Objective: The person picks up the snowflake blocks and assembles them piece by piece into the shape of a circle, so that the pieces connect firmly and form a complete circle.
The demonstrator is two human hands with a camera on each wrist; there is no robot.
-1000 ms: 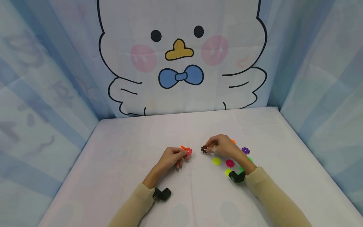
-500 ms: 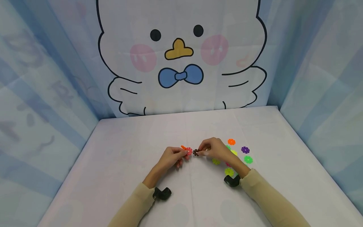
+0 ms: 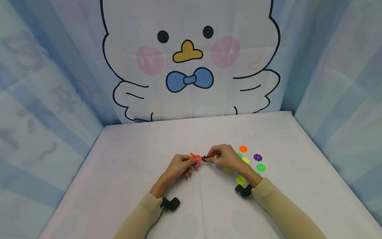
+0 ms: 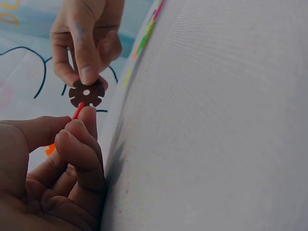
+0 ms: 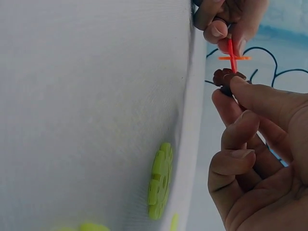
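Between thumb and fingers, my left hand (image 3: 178, 166) pinches a red notched disc (image 3: 198, 159), a snowflake-type building piece. An orange disc (image 5: 244, 58) is joined crosswise to the red one in the right wrist view. My right hand (image 3: 227, 157) pinches a dark brown snowflake disc (image 4: 77, 95) by its far edge. The red disc's edge meets a rim slot of the brown disc, the two at right angles; how deep it sits cannot be told. Both hands are just above the white tabletop, and my left fingers partly cover the orange disc in the left wrist view.
Loose snowflake discs lie right of and under my right forearm: an orange disc (image 3: 243, 149), a purple disc (image 3: 258, 157), a green disc (image 3: 261, 167), a yellow disc (image 3: 240, 180) and several more. Patterned cloth walls (image 3: 188, 99) enclose the white table (image 3: 119, 186).
My right hand has moved left with the brown disc, bringing it from a gap away to touching the red disc. The left hand has stayed put.
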